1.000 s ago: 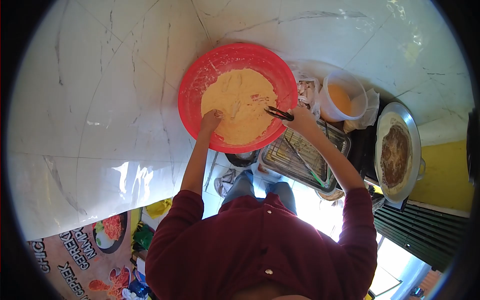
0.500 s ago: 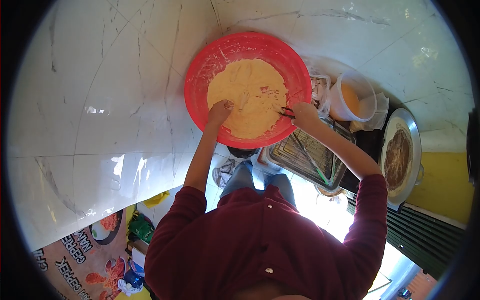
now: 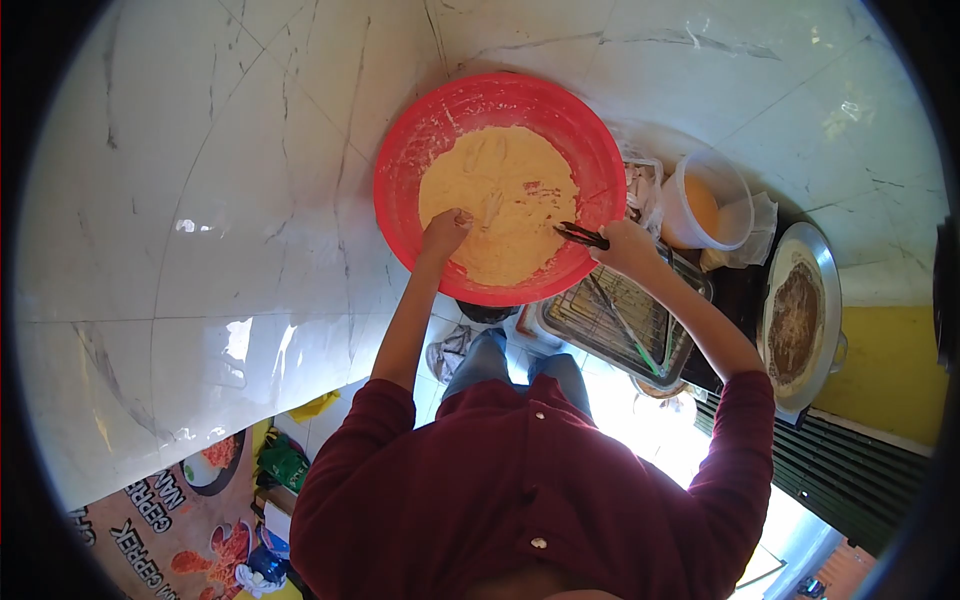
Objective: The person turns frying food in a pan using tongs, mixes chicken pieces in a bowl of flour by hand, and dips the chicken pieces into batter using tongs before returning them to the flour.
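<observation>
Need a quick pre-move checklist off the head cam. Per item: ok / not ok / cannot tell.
1. Black tongs held in right hand: ok.
2. Tongs' tips inside the rim of the red basin: ok.
3. Left hand empty: cannot tell; it is curled over the yellowish powder.
4. Wire rack unobstructed: not ok; a green-ended utensil lies across it.
5. Wide metal pan hot: cannot tell.

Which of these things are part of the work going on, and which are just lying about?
Seemingly in use:
black tongs, in the right hand
red basin, with the left hand over it
yellowish powder inside the basin

Probably just lying about:
green bundle, lower left
yellow thing near it
grey bundle near the legs
</observation>
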